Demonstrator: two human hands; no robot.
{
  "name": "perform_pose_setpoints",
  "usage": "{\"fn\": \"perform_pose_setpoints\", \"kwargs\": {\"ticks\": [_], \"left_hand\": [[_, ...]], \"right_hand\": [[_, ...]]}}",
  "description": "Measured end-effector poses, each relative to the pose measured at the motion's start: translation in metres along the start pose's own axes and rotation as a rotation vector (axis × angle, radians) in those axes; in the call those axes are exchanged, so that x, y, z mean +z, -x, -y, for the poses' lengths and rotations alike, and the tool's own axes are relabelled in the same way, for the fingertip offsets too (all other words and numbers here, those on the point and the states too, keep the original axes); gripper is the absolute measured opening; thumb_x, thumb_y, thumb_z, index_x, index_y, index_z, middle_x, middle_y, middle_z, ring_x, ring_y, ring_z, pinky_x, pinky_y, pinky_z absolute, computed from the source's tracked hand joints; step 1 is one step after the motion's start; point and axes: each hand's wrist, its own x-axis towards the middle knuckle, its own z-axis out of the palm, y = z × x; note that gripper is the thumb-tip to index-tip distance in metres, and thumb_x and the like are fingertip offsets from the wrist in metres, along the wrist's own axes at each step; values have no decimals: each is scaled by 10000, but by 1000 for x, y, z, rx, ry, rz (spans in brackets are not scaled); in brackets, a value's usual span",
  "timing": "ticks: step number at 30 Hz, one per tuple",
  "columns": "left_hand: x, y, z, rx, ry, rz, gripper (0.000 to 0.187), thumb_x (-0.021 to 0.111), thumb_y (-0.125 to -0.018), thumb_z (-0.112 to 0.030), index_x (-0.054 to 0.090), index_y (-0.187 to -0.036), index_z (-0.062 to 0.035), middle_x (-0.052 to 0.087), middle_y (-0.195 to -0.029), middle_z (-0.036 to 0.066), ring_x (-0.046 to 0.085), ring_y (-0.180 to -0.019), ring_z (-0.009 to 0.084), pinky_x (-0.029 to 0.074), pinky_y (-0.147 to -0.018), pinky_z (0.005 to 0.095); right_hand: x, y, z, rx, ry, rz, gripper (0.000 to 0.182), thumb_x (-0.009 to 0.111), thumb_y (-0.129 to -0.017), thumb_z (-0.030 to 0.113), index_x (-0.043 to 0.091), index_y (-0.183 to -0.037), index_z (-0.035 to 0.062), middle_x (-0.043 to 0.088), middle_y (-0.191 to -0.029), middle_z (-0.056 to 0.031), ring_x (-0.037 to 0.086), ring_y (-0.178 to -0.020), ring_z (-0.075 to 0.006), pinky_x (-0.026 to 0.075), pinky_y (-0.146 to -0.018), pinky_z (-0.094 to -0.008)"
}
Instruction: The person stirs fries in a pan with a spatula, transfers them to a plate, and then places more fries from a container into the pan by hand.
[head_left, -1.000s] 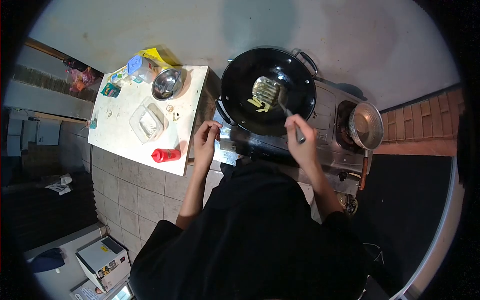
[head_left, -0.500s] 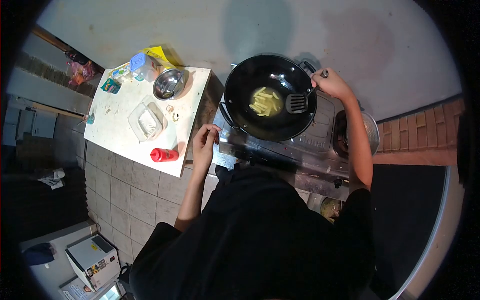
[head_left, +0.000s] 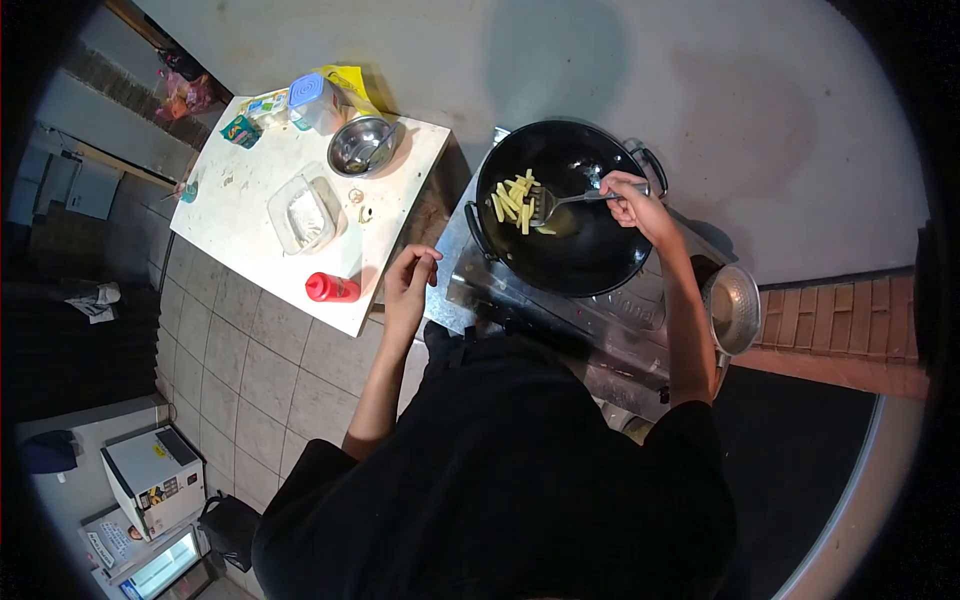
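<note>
My right hand (head_left: 636,205) is closed around the handle of a slotted spatula (head_left: 575,198). Its metal head is inside the black wok (head_left: 600,265), against the pale cut potato strips (head_left: 513,198). These strips lie bunched on the wok's left side, with a little oil (head_left: 565,222) pooled beside them. To the left of the wok, my left hand (head_left: 408,280) hovers near the stove's edge, touching nothing; its fingers are loosely bent, with gaps between them, and hold nothing.
The wok sits on a metal gas stove (head_left: 560,345). A dented metal pan (head_left: 733,310) stands at its right. On the white table (head_left: 260,215) are a steel bowl (head_left: 350,155), a clear plastic container (head_left: 302,215), a red bottle (head_left: 332,288) and a blue-lidded tub (head_left: 315,103).
The spatula has swung leftward and now meets the potato strips, which are pushed up the wok's left side. My right hand has moved in over the wok. The view has tilted.
</note>
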Motion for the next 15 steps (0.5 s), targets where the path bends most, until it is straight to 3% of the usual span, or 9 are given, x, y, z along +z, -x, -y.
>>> {"fn": "perform_pose_setpoints", "kwargs": {"ticks": [8,10,11,13,14,15], "left_hand": [[8,-7,-10,-10,-4,2,158,532,-1019,-126,639,-967,-22,539,-763,-11,490,-683,66,384,-631,215],[10,-8,-11,-11,2,7,158,533,-1019,-128,639,-967,-23,539,-762,-11,488,-683,64,381,-627,213],[10,-9,-11,-9,3,11,158,533,-1019,-128,639,-967,-23,539,-762,-11,488,-683,64,381,-627,213],[12,-11,-9,8,21,20,158,534,-1019,-130,640,-968,-24,541,-763,-12,488,-685,62,379,-625,211],[12,-12,-8,9,24,22,158,534,-1019,-130,640,-968,-24,541,-763,-12,488,-685,62,379,-625,211],[12,-13,-6,14,30,29,158,534,-1019,-130,640,-968,-24,541,-764,-13,488,-686,61,379,-627,210]], "right_hand": [[18,22,44,-51,207,-115,204,520,-981,223,609,-856,89,421,-617,44,316,-483,-19,195,-433,-208],[21,30,58,-50,393,-121,203,520,-959,176,621,-838,49,528,-674,6,462,-564,-64,357,-511,-230],[23,31,60,-51,394,-125,203,520,-959,176,621,-838,49,528,-674,6,462,-564,-64,357,-511,-230],[32,36,63,-276,647,-130,184,525,-944,139,620,-862,4,617,-763,-38,583,-740,-129,467,-723,-279],[38,40,67,-276,649,-133,184,525,-944,139,620,-862,4,617,-763,-38,583,-740,-129,467,-723,-279],[45,45,73,-296,720,-136,179,525,-944,132,616,-875,-5,639,-802,-56,600,-813,-152,463,-802,-295]]}}
